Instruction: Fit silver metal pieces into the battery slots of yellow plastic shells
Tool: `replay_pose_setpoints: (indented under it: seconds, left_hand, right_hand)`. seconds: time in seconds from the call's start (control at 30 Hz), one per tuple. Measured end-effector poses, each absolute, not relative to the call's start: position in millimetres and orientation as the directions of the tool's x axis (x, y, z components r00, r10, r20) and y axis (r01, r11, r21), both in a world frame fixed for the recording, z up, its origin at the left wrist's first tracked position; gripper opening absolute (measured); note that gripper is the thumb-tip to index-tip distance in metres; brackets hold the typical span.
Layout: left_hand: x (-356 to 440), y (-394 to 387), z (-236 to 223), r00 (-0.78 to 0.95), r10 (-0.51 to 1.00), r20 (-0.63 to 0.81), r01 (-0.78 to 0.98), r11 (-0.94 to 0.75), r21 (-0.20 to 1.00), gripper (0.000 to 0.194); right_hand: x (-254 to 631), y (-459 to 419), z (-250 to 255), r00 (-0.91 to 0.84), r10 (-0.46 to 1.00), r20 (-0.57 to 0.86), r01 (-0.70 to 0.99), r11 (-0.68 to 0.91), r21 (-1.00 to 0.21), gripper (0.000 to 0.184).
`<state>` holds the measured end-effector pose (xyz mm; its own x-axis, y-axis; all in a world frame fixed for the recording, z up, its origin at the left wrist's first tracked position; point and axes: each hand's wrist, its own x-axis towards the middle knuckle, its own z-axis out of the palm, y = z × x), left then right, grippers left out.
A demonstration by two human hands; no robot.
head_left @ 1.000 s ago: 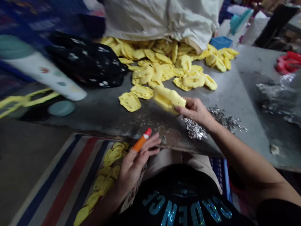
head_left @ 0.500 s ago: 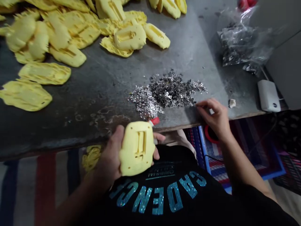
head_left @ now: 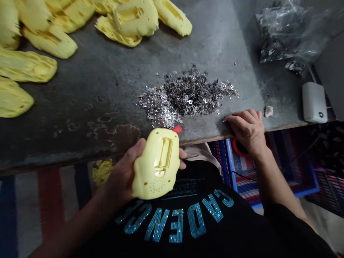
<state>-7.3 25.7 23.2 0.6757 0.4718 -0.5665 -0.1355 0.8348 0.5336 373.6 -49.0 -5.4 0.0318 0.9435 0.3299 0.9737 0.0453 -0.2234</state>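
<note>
My left hand point(head_left: 125, 172) grips a yellow plastic toy casing point(head_left: 157, 186) at the table's front edge. Its back faces me, showing a long battery recess, screw holes and a ring of small speaker holes. A red part point(head_left: 177, 129) sticks out at its top. On the table just beyond lies a heap of small shiny metal pieces point(head_left: 193, 93). To the right of the heap, my right hand point(head_left: 248, 130) rests on the table edge with fingers curled in. A small metal piece point(head_left: 224, 120) shows at its fingertips, partly hidden.
Several yellow shells point(head_left: 51, 43) are piled at the back left. A clear plastic bag point(head_left: 285, 39) of metal pieces lies at the back right, near a white box-shaped device point(head_left: 314, 102) and a whitish lump point(head_left: 268, 111). A blue crate point(head_left: 309, 186) stands below the table.
The casing has tilted, so its speaker holes now show. My right hand's fingers have curled in more beside the heap. The whole view has shifted, with the shells moving up and left.
</note>
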Motion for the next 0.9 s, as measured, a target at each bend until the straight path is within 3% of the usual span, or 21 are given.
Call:
replay_pose_setpoints:
  seconds: [0.1, 0.27, 0.47, 0.57, 0.7, 0.9]
  left_hand:
    - [2, 27, 30, 0.644, 0.447, -0.621, -0.098, 0.853, 0.512, 0.087]
    - [13, 27, 34, 0.633, 0.468, -0.617, -0.082, 0.833, 0.548, 0.088]
    - [14, 23, 34, 0.645, 0.498, -0.579, -0.097, 0.805, 0.585, 0.08]
    - [16, 21, 34, 0.653, 0.449, -0.61, -0.059, 0.833, 0.55, 0.085]
    - [26, 19, 35, 0.718, 0.368, -0.591, -0.077, 0.885, 0.458, 0.078]
    - [32, 15, 51, 0.778, 0.293, -0.556, -0.052, 0.912, 0.407, 0.069]
  right_hand:
    - [375, -66, -7, 0.097, 0.921, 0.377, 0.953, 0.023, -0.302, 0.025]
    - [364, -73, 0, 0.294, 0.877, 0.38, 0.874, -0.086, -0.478, 0.013]
    - [364, -72, 4, 0.284, 0.909, 0.305, 0.879, -0.121, -0.461, 0.012]
    - [366, -72, 4, 0.266, 0.916, 0.299, 0.888, -0.112, -0.447, 0.011]
    - [349, -72, 14, 0.226, 0.909, 0.349, 0.836, 0.003, -0.549, 0.007]
    - [295, -57, 45, -0.114, 0.892, 0.437, 0.71, 0.381, -0.592, 0.019]
